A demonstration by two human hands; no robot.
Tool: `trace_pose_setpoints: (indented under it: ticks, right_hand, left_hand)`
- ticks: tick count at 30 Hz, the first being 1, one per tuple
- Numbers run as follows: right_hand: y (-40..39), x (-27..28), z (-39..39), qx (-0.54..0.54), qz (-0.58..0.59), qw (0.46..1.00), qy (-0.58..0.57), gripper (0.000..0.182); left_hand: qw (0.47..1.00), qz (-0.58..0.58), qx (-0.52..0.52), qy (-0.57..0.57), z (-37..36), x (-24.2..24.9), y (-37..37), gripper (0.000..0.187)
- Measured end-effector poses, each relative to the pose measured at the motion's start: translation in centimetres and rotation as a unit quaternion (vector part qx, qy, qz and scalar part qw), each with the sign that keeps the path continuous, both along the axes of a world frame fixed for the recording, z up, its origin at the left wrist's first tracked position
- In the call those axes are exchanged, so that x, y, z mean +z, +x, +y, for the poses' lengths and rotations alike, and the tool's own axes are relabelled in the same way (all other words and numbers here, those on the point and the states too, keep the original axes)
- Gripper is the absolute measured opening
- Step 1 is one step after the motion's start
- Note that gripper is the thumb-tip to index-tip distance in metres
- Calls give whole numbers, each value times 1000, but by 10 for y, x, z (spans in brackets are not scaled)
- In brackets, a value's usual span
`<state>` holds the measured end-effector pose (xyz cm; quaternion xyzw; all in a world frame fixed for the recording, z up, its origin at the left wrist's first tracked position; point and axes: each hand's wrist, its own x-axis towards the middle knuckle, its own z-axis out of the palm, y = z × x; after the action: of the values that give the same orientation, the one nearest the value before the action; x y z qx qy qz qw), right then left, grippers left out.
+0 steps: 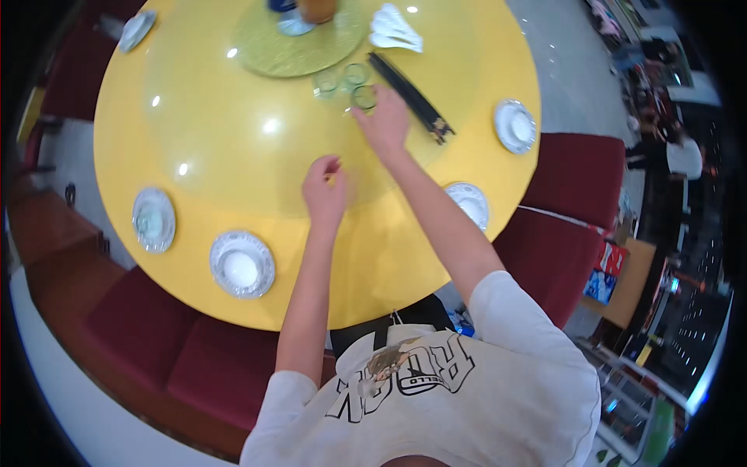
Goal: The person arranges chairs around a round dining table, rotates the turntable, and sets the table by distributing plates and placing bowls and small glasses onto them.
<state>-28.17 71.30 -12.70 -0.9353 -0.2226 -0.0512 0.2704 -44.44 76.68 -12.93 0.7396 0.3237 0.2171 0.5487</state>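
Observation:
My right hand [383,123] reaches over the yellow round table [202,265], its fingers closed on the rim of a small clear glass [363,97]. Two more glasses stand just beyond, one [355,75] behind it and another [326,81] to the left. Black chopsticks [412,97] lie in a bundle right of that hand. Nearer to me, my left hand [325,187] hovers above the table with its fingers curled; whether anything is in them cannot be made out.
White spoons [394,29] lie beside the glass turntable [303,58]. Plate settings line the edge: one [242,265] at front left, one [154,220] holding a glass, one [468,204] by my right forearm, one [515,126] at right. Dark red chairs [576,183] surround the table.

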Motion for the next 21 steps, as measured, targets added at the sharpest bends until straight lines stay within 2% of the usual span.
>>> trace_pose_setpoints:
  ticks: [3, 5, 7, 9, 11, 12, 14, 15, 17, 21]
  right_hand:
    - [-7, 5, -14, 2, 37, 999, 11, 53]
    - [-23, 5, -28, 6, 56, 997, 43, 48]
    - [-45, 11, -51, 26, 118, 990, 68, 49]
    - [-66, 20, -73, 41, 188, 978, 78, 51]
    - [-90, 35, -97, 49, 254, 959, 113, 54]
    - [-100, 45, -109, 41, 246, 963, 104, 54]
    - [-119, 62, -118, 61, 396, 903, 155, 53]
    - [-125, 63, -119, 63, 397, 903, 154, 53]
    - [-133, 62, -116, 77, 430, 883, 174, 51]
    - [-155, 48, -87, 122, 483, 843, 204, 55]
  left_hand:
    - [997, 40, 31, -54, -9, -7, -23, 21]
    - [993, 23, 41, -112, -17, -15, -35, 19]
    - [980, 28, 20, -198, -22, -39, -48, 29]
    - [934, 40, 48, -351, -37, -12, -54, 40]
    - [910, 22, -1, -415, -47, -12, -71, 49]
    - [905, 17, -11, -424, -53, -7, -77, 49]
    - [843, -28, -40, -536, -54, 4, -94, 48]
    - [843, -28, -37, -536, -54, 5, -102, 48]
    - [790, -77, -63, -606, -48, 8, -117, 44]
    - [814, -109, 30, -570, -38, 23, -147, 41]
